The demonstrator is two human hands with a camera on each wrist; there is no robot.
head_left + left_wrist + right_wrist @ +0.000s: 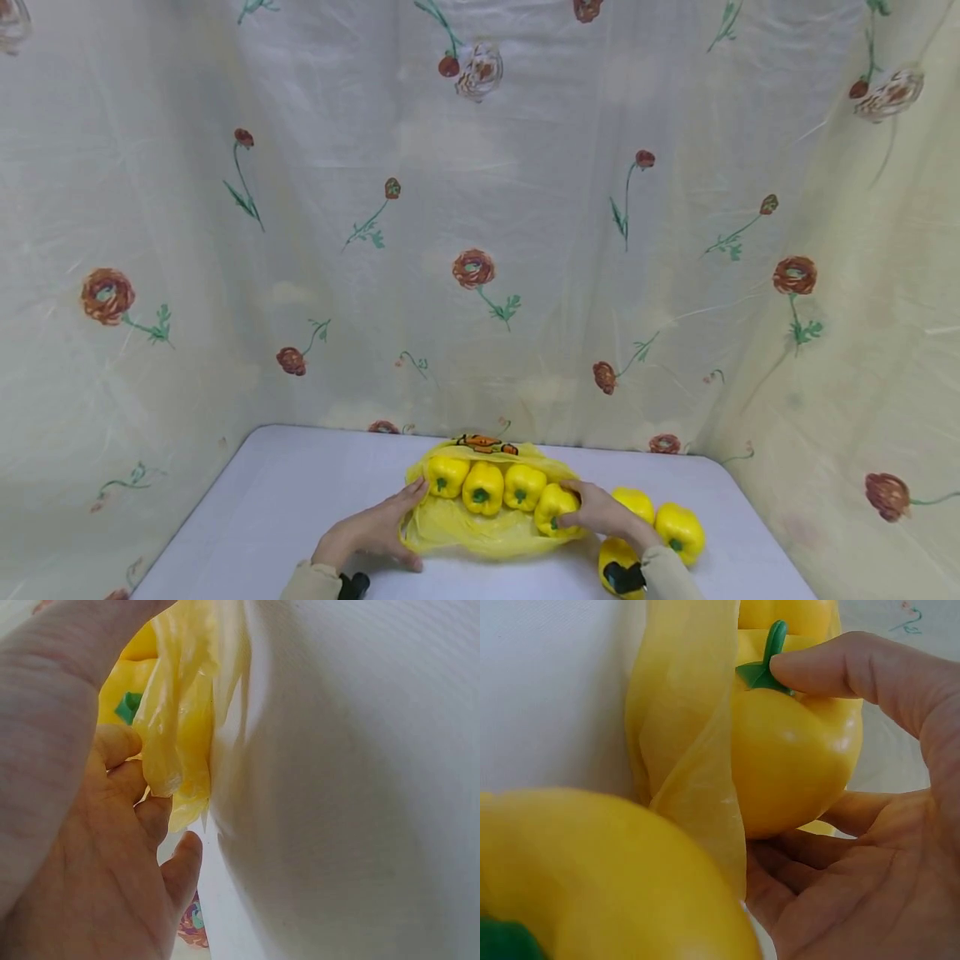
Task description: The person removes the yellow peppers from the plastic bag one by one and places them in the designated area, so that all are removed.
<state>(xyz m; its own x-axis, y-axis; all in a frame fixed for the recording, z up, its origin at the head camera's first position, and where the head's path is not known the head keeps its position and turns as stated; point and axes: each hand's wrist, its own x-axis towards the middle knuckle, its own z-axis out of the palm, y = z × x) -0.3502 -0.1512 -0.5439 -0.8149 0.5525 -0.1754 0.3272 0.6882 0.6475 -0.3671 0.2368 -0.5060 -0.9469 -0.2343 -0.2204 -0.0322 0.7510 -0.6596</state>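
Observation:
A thin yellow plastic bag (480, 533) lies wide-mouthed on the table with a row of several yellow bell peppers (482, 489) inside. My left hand (375, 527) is at the bag's left edge, thumb and fingers spread apart. In the left wrist view its fingertips touch the crumpled film (180, 735). My right hand (600, 510) grips the rightmost bell pepper (555, 508) of the row. In the right wrist view, the thumb presses beside that pepper's green stem (774, 652), and the other fingers reach around its far side, partly hidden.
Outside the bag, by my right forearm, are three more yellow bell peppers, among them one on the right (679, 532) and one nearer me (617, 567), partly covered by a black wrist device. The white table (300, 475) meets a flowered curtain (525, 350) behind.

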